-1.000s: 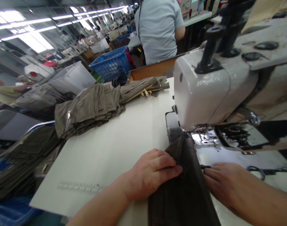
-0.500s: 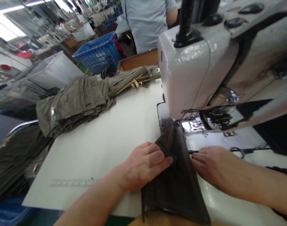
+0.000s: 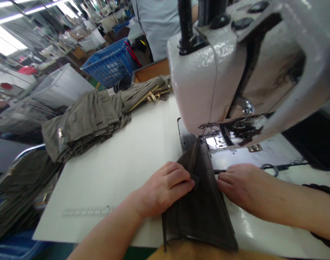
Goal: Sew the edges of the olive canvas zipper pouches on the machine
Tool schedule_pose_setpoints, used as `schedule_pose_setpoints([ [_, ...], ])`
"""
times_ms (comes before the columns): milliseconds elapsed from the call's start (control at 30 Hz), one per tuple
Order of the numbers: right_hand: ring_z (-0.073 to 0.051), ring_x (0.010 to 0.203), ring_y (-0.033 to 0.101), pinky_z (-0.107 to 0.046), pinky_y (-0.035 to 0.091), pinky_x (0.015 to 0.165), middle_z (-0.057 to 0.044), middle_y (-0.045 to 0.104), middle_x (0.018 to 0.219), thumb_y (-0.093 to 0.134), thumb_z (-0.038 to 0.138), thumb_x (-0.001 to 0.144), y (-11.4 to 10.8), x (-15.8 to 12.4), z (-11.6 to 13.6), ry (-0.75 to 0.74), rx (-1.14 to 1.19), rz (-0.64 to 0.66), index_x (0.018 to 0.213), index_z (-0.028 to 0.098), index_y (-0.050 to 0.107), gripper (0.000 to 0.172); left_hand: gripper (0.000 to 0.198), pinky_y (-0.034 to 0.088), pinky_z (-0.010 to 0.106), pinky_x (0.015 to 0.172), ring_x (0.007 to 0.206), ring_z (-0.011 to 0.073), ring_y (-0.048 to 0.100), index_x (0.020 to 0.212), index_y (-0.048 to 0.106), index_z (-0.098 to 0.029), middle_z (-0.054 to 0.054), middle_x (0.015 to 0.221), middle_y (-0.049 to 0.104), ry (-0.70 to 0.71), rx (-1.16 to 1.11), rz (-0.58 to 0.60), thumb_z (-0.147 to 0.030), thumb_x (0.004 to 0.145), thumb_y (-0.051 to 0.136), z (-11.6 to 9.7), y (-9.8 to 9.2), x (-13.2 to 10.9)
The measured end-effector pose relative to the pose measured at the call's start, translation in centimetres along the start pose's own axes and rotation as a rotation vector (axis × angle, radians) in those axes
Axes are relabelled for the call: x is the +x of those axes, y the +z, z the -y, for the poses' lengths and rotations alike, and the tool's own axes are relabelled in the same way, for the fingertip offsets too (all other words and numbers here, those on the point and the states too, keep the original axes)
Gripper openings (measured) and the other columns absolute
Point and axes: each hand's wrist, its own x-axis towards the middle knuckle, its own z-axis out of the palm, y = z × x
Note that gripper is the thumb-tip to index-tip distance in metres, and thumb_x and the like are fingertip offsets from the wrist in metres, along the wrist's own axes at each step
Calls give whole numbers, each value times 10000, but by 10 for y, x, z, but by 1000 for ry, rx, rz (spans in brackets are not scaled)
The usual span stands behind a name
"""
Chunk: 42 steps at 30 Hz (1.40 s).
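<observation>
A dark brown fabric piece [image 3: 202,213], folded and flat-sided, runs from the near table edge up to the needle area of a white sewing machine [image 3: 197,86]. My left hand [image 3: 167,186] is closed on its folded left part, thumb and fingers pinching near a small dark tab [image 3: 195,181]. Close against the right edge of the fabric, my right hand [image 3: 239,182] has its fingers curled together. A thin dark rod [image 3: 219,172] shows between those fingers and the fabric. What the right fingers hold is hidden. The fabric's tip lies at the presser foot.
Stacked olive fabric pieces with zippers [image 3: 91,112] lie along the table's far left side. A ruler scale [image 3: 85,211] marks the white table [image 3: 135,151]. A dark ring handle [image 3: 271,169] lies beyond my right hand. Behind are a blue basket [image 3: 110,63] and a person [image 3: 159,29].
The view has shifted, so the machine appears farther left. Both hands keep nearly the same places on and beside the fabric, which still reaches the presser foot.
</observation>
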Motion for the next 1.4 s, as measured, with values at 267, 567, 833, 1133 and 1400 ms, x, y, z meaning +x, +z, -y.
schedule_pose_setpoints([
  [267, -139, 512, 465, -297, 235, 473, 29, 514, 607, 544, 88, 669, 3, 1, -1, 6, -5, -36, 679, 192, 461, 133, 140, 459, 313, 753, 807, 157, 465, 919, 558, -110, 56, 822, 549, -29, -71, -27, -54, 795, 523, 0, 0, -2],
  [567, -154, 479, 467, -302, 291, 475, 13, 505, 575, 522, 68, 620, 12, -1, 2, 18, -7, -143, 620, 201, 469, 143, 211, 464, 248, 736, 796, 133, 581, 906, 543, -145, 34, 845, 613, -959, -902, -682, -185, 718, 631, 25, 9, -6],
  [833, -145, 485, 500, -279, 341, 481, 1, 533, 584, 443, 5, 605, 10, 1, 3, -19, -43, -177, 654, 199, 493, 206, 346, 478, 289, 754, 756, 158, 619, 893, 561, -114, 47, 799, 653, -1060, -1287, -810, -189, 597, 723, 26, 8, 3],
  [1133, -148, 475, 530, -275, 261, 432, 19, 555, 582, 503, -1, 620, -3, 0, 5, 16, -53, -100, 683, 187, 521, 199, 390, 443, 400, 858, 925, 216, 577, 1041, 494, -98, 121, 988, 592, -1033, -740, -591, -188, 677, 600, 35, 0, -5],
  [1400, -135, 459, 477, -287, 226, 449, 8, 536, 593, 494, 61, 701, -4, -27, 40, 77, -180, -35, 813, 165, 544, 161, 455, 412, 441, 938, 1107, 287, 473, 1144, 481, -70, 189, 1209, 498, -292, 78, 168, -224, 736, 611, -76, -8, 11],
])
